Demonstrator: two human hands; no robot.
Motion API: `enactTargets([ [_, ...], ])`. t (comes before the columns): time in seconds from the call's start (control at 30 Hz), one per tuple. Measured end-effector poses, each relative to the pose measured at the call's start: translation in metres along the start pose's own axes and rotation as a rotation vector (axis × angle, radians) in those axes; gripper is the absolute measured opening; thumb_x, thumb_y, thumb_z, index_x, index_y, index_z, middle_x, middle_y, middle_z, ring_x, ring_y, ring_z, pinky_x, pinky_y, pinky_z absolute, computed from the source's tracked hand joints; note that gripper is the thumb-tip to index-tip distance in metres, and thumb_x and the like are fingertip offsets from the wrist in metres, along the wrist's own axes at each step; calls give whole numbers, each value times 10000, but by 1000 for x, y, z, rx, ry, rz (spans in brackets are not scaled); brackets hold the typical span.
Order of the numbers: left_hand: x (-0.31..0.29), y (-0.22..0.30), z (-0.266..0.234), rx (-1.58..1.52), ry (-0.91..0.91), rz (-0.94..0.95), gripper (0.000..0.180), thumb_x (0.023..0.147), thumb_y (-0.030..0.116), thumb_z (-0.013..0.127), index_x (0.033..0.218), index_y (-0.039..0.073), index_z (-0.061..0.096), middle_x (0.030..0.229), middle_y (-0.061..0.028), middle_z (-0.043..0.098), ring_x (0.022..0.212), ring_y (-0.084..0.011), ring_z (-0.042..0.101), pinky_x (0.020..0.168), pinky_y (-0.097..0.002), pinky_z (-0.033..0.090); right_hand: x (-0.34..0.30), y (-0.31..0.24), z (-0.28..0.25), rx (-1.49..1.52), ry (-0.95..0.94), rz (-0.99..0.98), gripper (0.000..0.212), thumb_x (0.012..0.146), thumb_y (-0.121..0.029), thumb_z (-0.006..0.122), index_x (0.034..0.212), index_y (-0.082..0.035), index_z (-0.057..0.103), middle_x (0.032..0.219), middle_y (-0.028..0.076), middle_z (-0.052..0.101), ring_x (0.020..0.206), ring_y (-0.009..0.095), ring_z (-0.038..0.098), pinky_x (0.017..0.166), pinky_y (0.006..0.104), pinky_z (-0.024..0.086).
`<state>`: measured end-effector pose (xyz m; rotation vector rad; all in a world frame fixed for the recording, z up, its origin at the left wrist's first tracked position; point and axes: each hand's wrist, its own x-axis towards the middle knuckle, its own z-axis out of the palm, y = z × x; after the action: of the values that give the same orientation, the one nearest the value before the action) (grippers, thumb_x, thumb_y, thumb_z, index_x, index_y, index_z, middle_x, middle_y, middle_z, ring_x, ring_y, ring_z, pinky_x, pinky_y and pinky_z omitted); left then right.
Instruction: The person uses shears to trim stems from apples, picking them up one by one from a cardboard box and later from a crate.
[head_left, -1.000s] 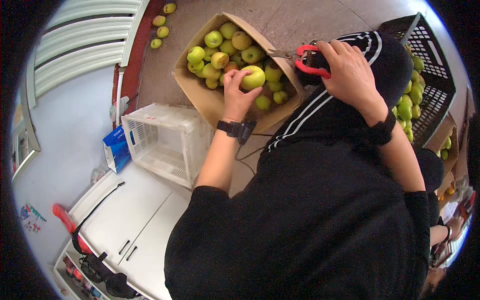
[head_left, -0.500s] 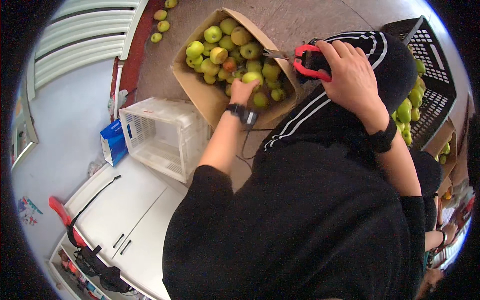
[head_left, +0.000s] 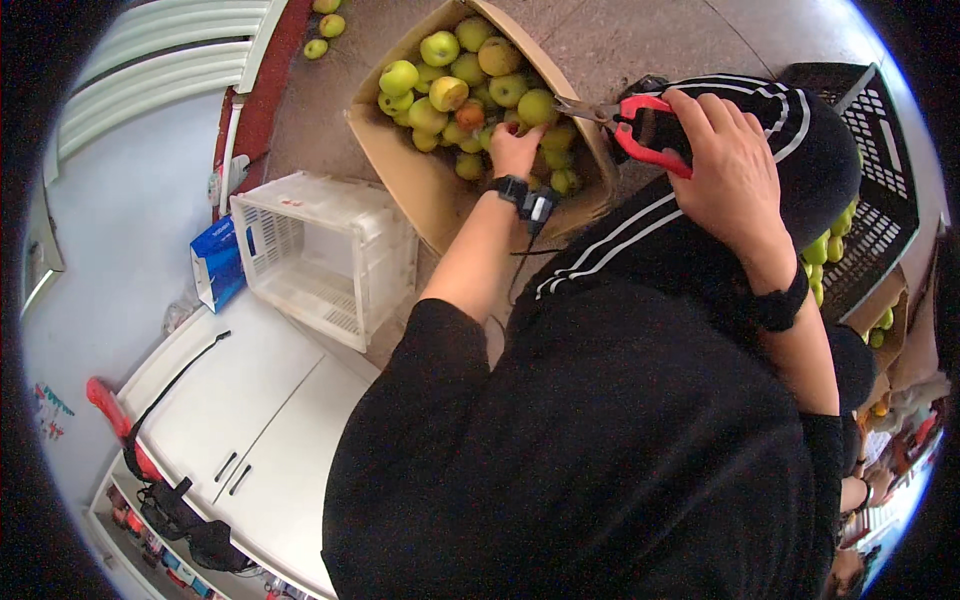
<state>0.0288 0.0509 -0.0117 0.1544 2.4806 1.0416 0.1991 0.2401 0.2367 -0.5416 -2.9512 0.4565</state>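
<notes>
A cardboard box (head_left: 385, 150) holds many round yellow-green apples (head_left: 467, 68), some russet or brown, with one orange-brown apple (head_left: 469, 116) among them. My left hand (head_left: 513, 155) reaches into it, fingers and thumb closed at an apple (head_left: 537, 107) on the right side of the pile; the fingertips are partly hidden. My right hand (head_left: 730, 165) grips red-handled pruning shears (head_left: 625, 133) over the box's right edge. Their metal blades point left, close to that apple, and the handles are spread.
An open white plastic crate (head_left: 365, 265) lies left of the box. Beyond my right leg stands a black crate (head_left: 885, 190) with green fruit. Left are a blue box (head_left: 218, 262) and a white cabinet (head_left: 240, 400). Another person's hand (head_left: 880, 487) shows at lower right.
My left hand has moved up and right in the view, deeper among the apples. The shears have shifted right and slightly down, still in my right hand. The whole view has shifted a little.
</notes>
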Motion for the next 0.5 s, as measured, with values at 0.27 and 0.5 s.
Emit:
enactTargets([
  [0.27,55,-122,-61,610,-74,-308,557,760,133,639,1236,-59,421,1048,-234,607,941,-385,598,805,-422,497,4,-5,0,33,2,-17,555,623,-88,692,1145,-76,503,902,94,529,906,279,535,780,373,414],
  [0.5,101,-200,-39,896,-511,-359,854,794,245,657,1416,-6,128,1319,-257,417,1198,-333,451,968,-414,403,12,-10,2,7,-31,-8,519,638,-100,675,1131,-73,516,921,89,545,904,273,543,788,373,420],
])
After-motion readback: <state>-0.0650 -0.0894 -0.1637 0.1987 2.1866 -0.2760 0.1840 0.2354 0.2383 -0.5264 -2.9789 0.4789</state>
